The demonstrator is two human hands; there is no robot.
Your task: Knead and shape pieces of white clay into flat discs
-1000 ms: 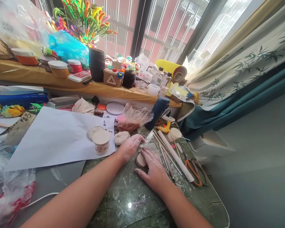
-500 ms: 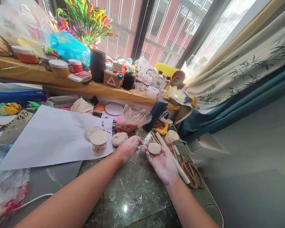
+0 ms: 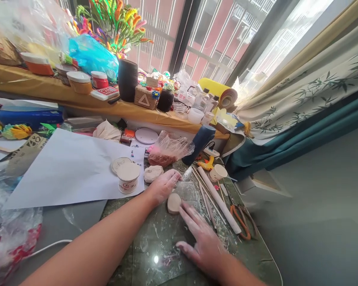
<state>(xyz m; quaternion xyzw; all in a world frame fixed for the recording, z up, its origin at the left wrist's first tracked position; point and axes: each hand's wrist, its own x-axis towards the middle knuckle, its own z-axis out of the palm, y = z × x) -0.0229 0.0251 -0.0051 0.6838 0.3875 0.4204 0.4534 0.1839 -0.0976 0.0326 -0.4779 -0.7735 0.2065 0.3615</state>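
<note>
A flattened round piece of pale clay (image 3: 174, 203) lies on the dark green tabletop between my hands. My right hand (image 3: 202, 236) is palm down with its fingers stretched out, fingertips at the clay's right edge. On the far side, my left hand (image 3: 164, 187) rests on the table, fingers extended and dusted white, with nothing visible in it. Just beyond that hand sits a lump of clay (image 3: 153, 174). To its left, a paper cup (image 3: 127, 186) carries a pale round slab (image 3: 128, 172), and another disc (image 3: 119, 163) shows behind it.
A white rolling pin (image 3: 219, 200) and thin sticks (image 3: 208, 202) lie right of my hands, near orange-handled scissors (image 3: 241, 226). A paper cup (image 3: 218, 172) and yellow glue gun (image 3: 207, 163) stand beyond. White paper (image 3: 68, 171) covers the left side. Jars and bags crowd the windowsill.
The clay piece has gone from my upturned right palm onto the table. My right hand has turned palm down. The left hand has hardly moved.
</note>
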